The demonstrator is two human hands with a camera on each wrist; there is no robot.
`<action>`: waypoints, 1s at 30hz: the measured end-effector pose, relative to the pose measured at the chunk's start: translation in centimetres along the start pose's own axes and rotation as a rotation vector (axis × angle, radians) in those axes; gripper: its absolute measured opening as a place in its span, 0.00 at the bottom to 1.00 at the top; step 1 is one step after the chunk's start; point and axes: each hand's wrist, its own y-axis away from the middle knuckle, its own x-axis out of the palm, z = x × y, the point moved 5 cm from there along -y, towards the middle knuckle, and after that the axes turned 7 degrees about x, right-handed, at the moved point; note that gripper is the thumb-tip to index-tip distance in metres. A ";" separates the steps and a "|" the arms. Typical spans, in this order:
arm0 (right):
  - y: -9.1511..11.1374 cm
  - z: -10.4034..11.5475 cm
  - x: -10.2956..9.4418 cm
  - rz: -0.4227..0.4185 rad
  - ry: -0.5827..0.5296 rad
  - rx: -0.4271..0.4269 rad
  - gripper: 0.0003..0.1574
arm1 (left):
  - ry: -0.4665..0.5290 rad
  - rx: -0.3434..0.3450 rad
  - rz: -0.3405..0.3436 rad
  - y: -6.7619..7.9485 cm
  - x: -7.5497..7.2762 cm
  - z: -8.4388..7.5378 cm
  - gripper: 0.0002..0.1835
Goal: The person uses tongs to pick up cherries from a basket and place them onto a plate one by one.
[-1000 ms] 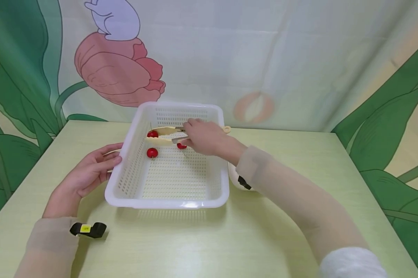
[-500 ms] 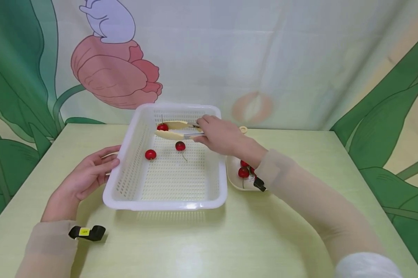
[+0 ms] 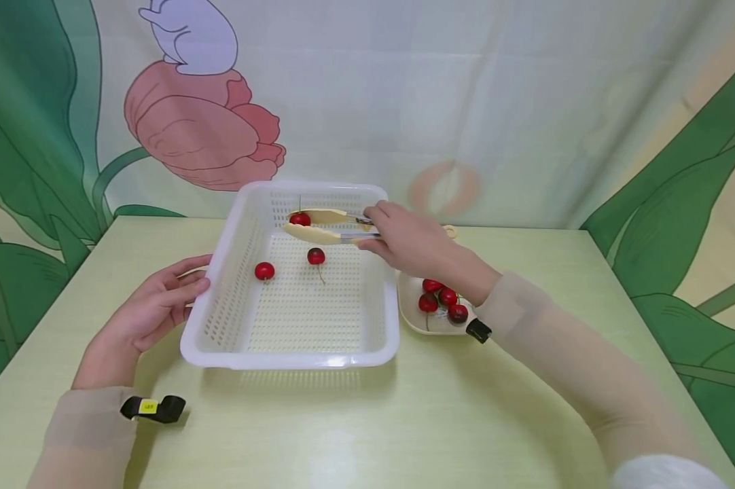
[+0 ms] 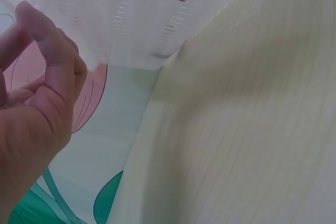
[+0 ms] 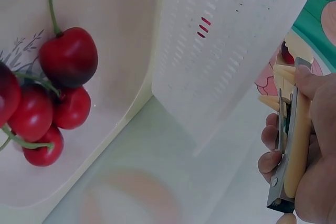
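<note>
Curled at the left rim of a white perforated plastic basket, my left hand holds it; the left wrist view shows its bent fingers against the wall. My right hand grips metal tongs with cream scalloped tips, over the basket's right side. A red cherry, stem up, sits between the tips, above the basket floor. Two more cherries lie in the basket: a plain red cherry and a darker-topped cherry with a long stem. In the right wrist view the tongs lie along my palm.
A small cream dish stands against the basket's right side, under my right forearm. Several cherries with green stems lie in it. A printed curtain hangs behind the pale wood-grain table.
My right hand has moved right with the tongs, lifting the cherry away from the basket's left wall. The dish of cherries has come into view from behind the forearm. My left hand stays put.
</note>
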 end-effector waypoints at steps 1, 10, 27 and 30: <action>0.2 -0.2 -0.1 -0.005 -0.012 0.002 0.33 | 0.002 0.000 0.000 0.0 0.0 0.0 0.21; 2.0 -1.9 -0.5 -0.068 -0.090 -0.002 0.31 | 0.012 0.012 0.009 0.1 0.0 -0.1 0.21; 5.9 -4.4 -1.5 -0.125 -0.091 0.071 0.28 | 0.005 0.010 0.008 0.0 -0.1 0.0 0.21; 6.7 -4.9 -1.4 -0.138 -0.087 0.082 0.29 | 0.006 0.009 0.010 0.0 0.0 0.1 0.21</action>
